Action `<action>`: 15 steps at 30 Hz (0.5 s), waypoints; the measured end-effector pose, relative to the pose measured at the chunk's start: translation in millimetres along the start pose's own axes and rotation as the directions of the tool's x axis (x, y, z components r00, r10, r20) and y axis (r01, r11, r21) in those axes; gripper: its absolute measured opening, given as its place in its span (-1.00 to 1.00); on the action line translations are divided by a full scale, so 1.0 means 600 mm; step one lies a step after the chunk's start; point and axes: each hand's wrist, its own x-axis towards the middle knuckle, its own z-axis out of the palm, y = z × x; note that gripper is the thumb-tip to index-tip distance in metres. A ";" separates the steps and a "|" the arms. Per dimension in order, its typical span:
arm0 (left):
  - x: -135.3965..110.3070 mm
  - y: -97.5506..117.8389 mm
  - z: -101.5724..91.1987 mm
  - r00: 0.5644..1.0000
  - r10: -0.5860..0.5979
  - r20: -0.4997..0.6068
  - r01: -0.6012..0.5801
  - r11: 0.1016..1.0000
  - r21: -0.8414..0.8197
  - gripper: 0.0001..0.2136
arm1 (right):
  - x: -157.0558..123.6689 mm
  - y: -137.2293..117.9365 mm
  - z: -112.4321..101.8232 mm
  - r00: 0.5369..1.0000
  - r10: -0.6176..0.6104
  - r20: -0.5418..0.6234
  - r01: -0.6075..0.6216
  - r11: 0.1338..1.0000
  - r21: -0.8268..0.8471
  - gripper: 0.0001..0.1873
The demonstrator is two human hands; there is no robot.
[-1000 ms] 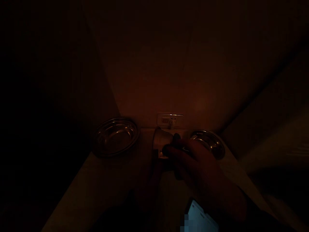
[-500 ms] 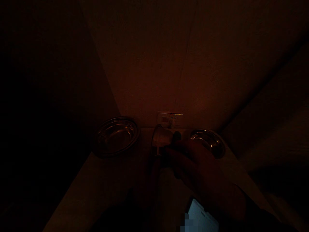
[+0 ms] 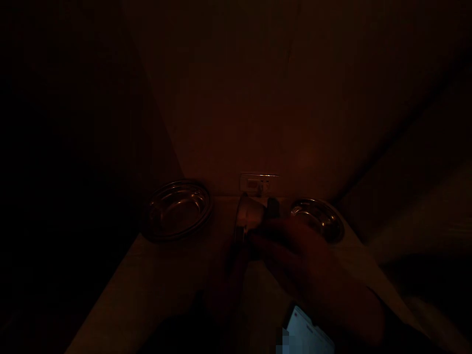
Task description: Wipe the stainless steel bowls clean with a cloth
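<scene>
The light is very dim and hides much detail. A pale cone-shaped object [image 3: 251, 213] with a wide rim on its left and a dark, knobbed part on its right is held above the table. My right hand [image 3: 295, 253] has its fingers closed around the dark part from the right. From below, my left hand [image 3: 230, 280] grips the lower end near the rim; most of its fingers are lost in shadow. I cannot make out what exactly the object is.
A shiny oval metal dish [image 3: 177, 238] is at the table's back left, and another metal dish [image 3: 337, 231] at the back right. Low on the wall [image 3: 228, 123] is a socket plate [image 3: 245, 184]. A lit phone [image 3: 308, 334] lies near the front, below my right wrist.
Both hands stay close together on the cone-shaped object, which has shifted slightly right and down. The picture is a little darker. The dishes and phone have not moved.
</scene>
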 end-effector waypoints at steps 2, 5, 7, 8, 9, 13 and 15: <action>-0.002 0.003 0.001 1.000 -0.002 0.002 0.002 1.000 -0.005 -0.56 | 0.002 0.001 0.002 1.000 0.015 -0.007 -0.015 1.000 -0.011 -0.72; -0.005 0.005 0.003 1.000 0.022 0.018 -0.022 0.999 -0.032 -0.61 | 0.004 0.005 0.006 0.995 0.090 -0.035 -0.091 0.996 -0.024 -0.73; -0.007 0.004 0.004 0.999 0.020 0.030 -0.019 0.999 -0.034 -0.60 | 0.004 0.006 0.008 0.992 0.122 -0.044 -0.123 0.992 -0.025 -0.73; -0.008 0.004 0.004 1.000 0.007 0.024 -0.006 1.000 -0.027 -0.59 | 0.004 0.005 0.007 0.991 0.129 -0.043 -0.130 0.991 -0.028 -0.73; -0.008 0.003 0.003 1.000 0.002 0.025 -0.002 1.000 -0.016 -0.58 | 0.003 0.004 0.006 0.991 0.129 -0.042 -0.131 0.991 -0.033 -0.73; -0.003 0.004 0.001 1.000 0.029 0.003 -0.029 0.999 0.024 -0.60 | -0.001 -0.003 0.001 0.998 0.055 0.012 -0.054 0.998 -0.023 -0.70; 0.000 0.006 0.000 1.000 0.016 0.001 -0.016 0.999 0.038 -0.60 | -0.002 -0.004 0.002 0.999 0.020 0.044 -0.020 1.000 -0.007 -0.69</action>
